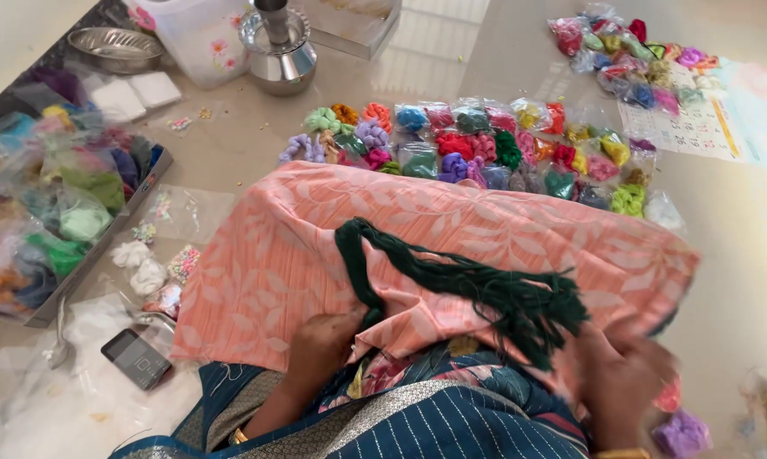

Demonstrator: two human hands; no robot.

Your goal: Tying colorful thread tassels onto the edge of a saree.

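lying across the pink cloth over your lap, the green yarn runs its long axis from a loop at upper left down to loose cut ends at lower right. your left hand sits just below the loop end, fingers curled on the cloth edge beside the strands. your right hand is blurred near the frayed ends; you cannot tell whether it grips. each hand is nearest its own end.

Yarn hank lies on cloth, thread packets behind.
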